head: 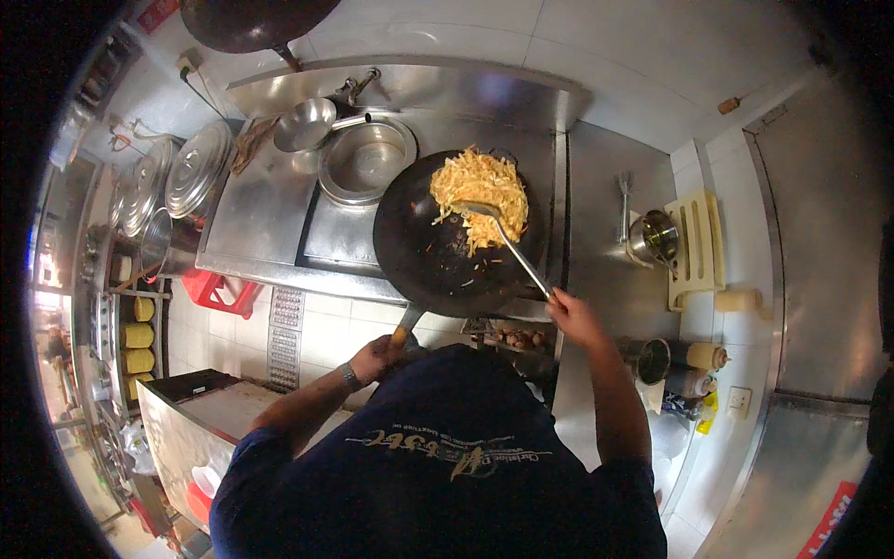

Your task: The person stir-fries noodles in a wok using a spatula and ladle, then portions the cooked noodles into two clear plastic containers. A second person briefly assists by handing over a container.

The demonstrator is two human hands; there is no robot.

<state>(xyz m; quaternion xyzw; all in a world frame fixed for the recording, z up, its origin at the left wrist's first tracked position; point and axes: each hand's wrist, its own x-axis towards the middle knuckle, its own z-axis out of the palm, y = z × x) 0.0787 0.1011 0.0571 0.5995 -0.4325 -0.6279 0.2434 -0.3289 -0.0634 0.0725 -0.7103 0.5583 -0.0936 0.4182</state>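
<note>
A large black wok (419, 244) sits tilted over the stove. My left hand (379, 358) grips its handle (407, 323) at the near side. In the upper right part of the wok lies a heap of yellowish shredded food (482, 183), with small scraps on the bare metal below it. My right hand (576, 318) is closed around the end of a long-handled metal wok spatula or ladle (522, 257); its head rests on or in the heap, partly hidden by the food.
Left of the wok stand a round metal pot (368, 164) and a small steel pan (305, 126), below a tap (360, 85). On the right counter are a metal bowl (653, 237), a whisk-like utensil (624, 202) and sauce bottles (707, 356). A red plastic stool (220, 292) stands at floor level.
</note>
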